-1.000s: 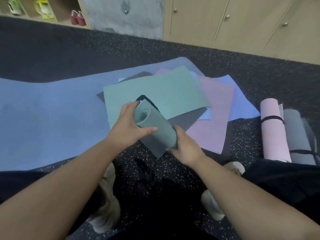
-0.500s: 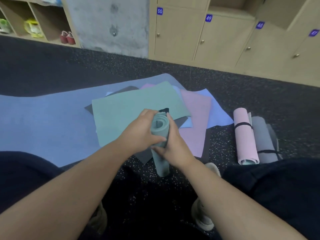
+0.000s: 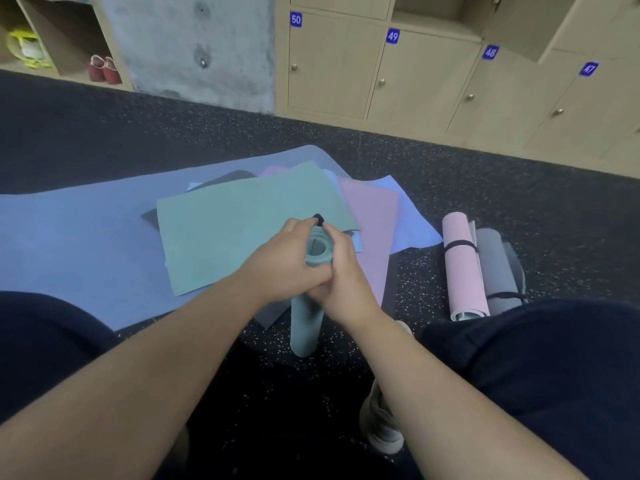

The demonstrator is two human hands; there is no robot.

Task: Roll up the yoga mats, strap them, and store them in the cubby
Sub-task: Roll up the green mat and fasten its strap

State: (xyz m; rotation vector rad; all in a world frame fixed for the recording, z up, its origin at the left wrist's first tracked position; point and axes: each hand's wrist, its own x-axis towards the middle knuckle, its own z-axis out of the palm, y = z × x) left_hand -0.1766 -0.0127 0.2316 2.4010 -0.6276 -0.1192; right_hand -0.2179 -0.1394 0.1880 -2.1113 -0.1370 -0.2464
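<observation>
Head view shows blue number tags on the locker doors: 50 [image 3: 295, 19], 49 [image 3: 392, 36], 48 [image 3: 490, 52] and 47 [image 3: 588, 68]. An open shelf [image 3: 65, 36] at the far left holds red shoes [image 3: 104, 68]. Both hands wrap round a rolled green mat [image 3: 306, 317] that stands upright on the floor [image 3: 450, 174]. The left hand [image 3: 282, 268] and right hand [image 3: 341, 275] pinch a black strap [image 3: 318, 219] at its top. A strapped pink roll [image 3: 462, 265] and grey roll [image 3: 498, 271] lie on the floor to the right, touching.

Teal rolled mat [image 3: 304, 327], pink roll [image 3: 464, 265] (black-strapped), speckled floor [image 3: 450, 168]
</observation>
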